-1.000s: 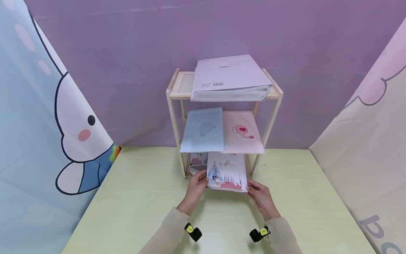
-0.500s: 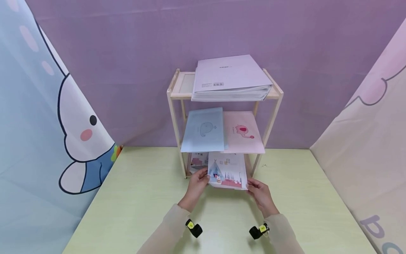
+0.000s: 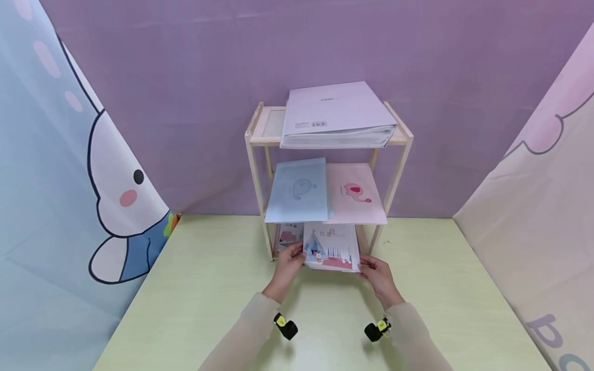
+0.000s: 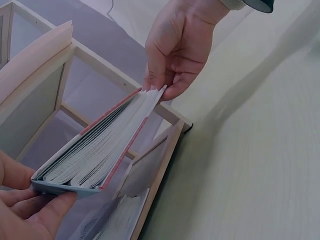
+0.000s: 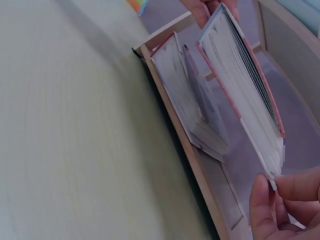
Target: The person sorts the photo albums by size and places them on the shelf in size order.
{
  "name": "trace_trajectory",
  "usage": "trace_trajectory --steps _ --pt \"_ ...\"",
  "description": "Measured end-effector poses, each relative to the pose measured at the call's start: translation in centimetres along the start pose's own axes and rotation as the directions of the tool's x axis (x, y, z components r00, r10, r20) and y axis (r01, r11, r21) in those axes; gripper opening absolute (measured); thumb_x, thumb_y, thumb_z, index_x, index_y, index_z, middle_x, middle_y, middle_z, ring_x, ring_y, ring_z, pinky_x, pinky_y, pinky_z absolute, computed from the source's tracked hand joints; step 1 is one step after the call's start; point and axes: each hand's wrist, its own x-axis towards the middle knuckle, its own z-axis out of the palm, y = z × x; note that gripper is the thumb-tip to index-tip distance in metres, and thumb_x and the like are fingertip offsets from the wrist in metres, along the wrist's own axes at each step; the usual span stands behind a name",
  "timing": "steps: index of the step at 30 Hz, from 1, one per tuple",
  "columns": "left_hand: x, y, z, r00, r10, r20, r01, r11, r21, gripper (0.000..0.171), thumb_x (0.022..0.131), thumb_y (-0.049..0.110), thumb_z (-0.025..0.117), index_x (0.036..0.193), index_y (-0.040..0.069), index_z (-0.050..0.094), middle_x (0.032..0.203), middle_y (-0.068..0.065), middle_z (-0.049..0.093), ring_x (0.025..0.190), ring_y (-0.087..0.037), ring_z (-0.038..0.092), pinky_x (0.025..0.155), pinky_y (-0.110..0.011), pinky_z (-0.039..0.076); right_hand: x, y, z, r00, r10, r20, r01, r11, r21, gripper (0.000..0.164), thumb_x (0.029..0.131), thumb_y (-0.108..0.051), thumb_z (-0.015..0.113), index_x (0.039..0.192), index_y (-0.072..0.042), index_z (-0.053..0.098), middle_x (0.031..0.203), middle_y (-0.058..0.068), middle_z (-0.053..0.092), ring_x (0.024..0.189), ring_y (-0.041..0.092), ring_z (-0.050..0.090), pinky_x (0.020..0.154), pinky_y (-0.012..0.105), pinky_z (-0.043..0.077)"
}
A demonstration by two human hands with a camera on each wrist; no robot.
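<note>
Both hands hold a thick photo album [image 3: 331, 250] with a tent picture on its white cover, level and partly under the middle shelf. My left hand [image 3: 285, 268] pinches its left side; in the left wrist view those fingers [image 4: 50, 215] grip the pale blue spine. At the opposite corner my right hand [image 3: 380, 281] pinches the cover edge between thumb and fingers. The right wrist view shows the album [image 5: 245, 85] raised over the bottom shelf, its page edges fanned. Another album [image 5: 187, 97] lies on that shelf, at the left end.
The wooden rack [image 3: 400, 172] has three levels. Large white binders [image 3: 339, 111] lie on top. A blue whale folder [image 3: 297, 190] and a pink elephant folder [image 3: 356, 193] overhang the middle shelf's front, above the held album. Purple cloth [image 3: 185, 103] hangs behind the pale table [image 3: 209, 288].
Both hands and the album have moved slightly forward, farther into the rack's lowest level. The grip on both sides stays the same.
</note>
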Motion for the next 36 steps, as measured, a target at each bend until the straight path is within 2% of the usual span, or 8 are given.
trace_trajectory --steps 4,10,19,24,27,32,36 --pt "0.4 -0.3 0.1 1.000 0.008 0.004 -0.008 1.000 -0.010 0.042 0.092 -0.004 0.048 0.133 -0.014 0.040 0.127 -0.031 0.051 0.111 -0.035 0.055 0.087 -0.035 0.052 0.3 0.0 -0.1 1.000 -0.004 0.016 0.004 1.000 -0.020 0.035 0.088 0.015 0.046 0.122 0.021 0.047 0.114 0.033 0.056 0.075 0.007 0.060 0.075 0.030 0.055" --pt "1.0 -0.4 0.3 1.000 0.003 -0.010 -0.003 1.000 -0.013 0.043 0.092 -0.004 0.049 0.133 -0.013 0.041 0.128 -0.030 0.051 0.114 -0.036 0.054 0.088 -0.035 0.051 0.9 0.2 0.1 1.000 -0.011 0.011 0.011 1.000 -0.027 0.036 0.088 0.014 0.046 0.123 0.021 0.046 0.115 0.034 0.055 0.075 0.006 0.059 0.072 0.025 0.055" --pt "1.7 0.0 0.3 1.000 -0.008 -0.003 0.008 0.999 0.036 0.042 0.094 0.000 0.049 0.134 -0.010 0.041 0.131 -0.028 0.050 0.115 -0.036 0.053 0.090 -0.037 0.050 1.6 -0.1 0.4 1.000 -0.018 0.010 0.018 0.996 -0.092 0.037 0.089 0.014 0.043 0.125 0.021 0.044 0.118 0.037 0.050 0.080 0.011 0.057 0.075 0.028 0.054" --pt "1.8 1.1 0.3 0.999 -0.023 0.030 0.022 0.999 0.038 0.043 0.095 0.000 0.048 0.136 -0.009 0.039 0.133 -0.027 0.048 0.116 -0.036 0.052 0.091 -0.038 0.049 2.0 -0.5 0.6 1.000 -0.024 0.000 0.024 0.993 -0.118 0.036 0.089 0.013 0.044 0.124 0.022 0.044 0.117 0.037 0.051 0.078 0.010 0.056 0.076 0.032 0.055" --pt "1.6 2.1 0.4 0.999 -0.007 0.040 0.003 0.997 0.080 0.043 0.095 -0.001 0.047 0.136 -0.011 0.039 0.131 -0.028 0.049 0.115 -0.037 0.052 0.089 -0.037 0.050 2.3 -0.7 0.6 1.000 -0.024 -0.002 0.023 0.993 -0.114 0.036 0.088 0.014 0.045 0.123 0.022 0.044 0.116 0.038 0.050 0.078 0.010 0.056 0.073 0.027 0.054" --pt "2.9 1.0 0.4 0.999 0.023 0.035 -0.027 0.993 0.112 0.041 0.095 0.001 0.049 0.135 -0.006 0.044 0.129 -0.024 0.053 0.110 -0.031 0.055 0.083 -0.036 0.051 2.7 -0.7 0.5 1.000 -0.005 -0.005 0.005 0.994 -0.114 0.036 0.088 0.014 0.045 0.123 0.023 0.044 0.118 0.037 0.049 0.081 0.012 0.056 0.069 0.019 0.051" --pt "3.6 0.5 0.4 0.999 0.018 0.035 -0.020 0.996 0.083 0.042 0.095 0.001 0.048 0.136 -0.005 0.043 0.129 -0.021 0.054 0.112 -0.027 0.054 0.088 -0.033 0.050 3.1 -1.0 0.6 1.000 -0.003 -0.017 0.001 0.993 -0.116 0.036 0.087 0.014 0.046 0.122 0.022 0.045 0.118 0.037 0.050 0.080 0.011 0.056 0.070 0.020 0.052"
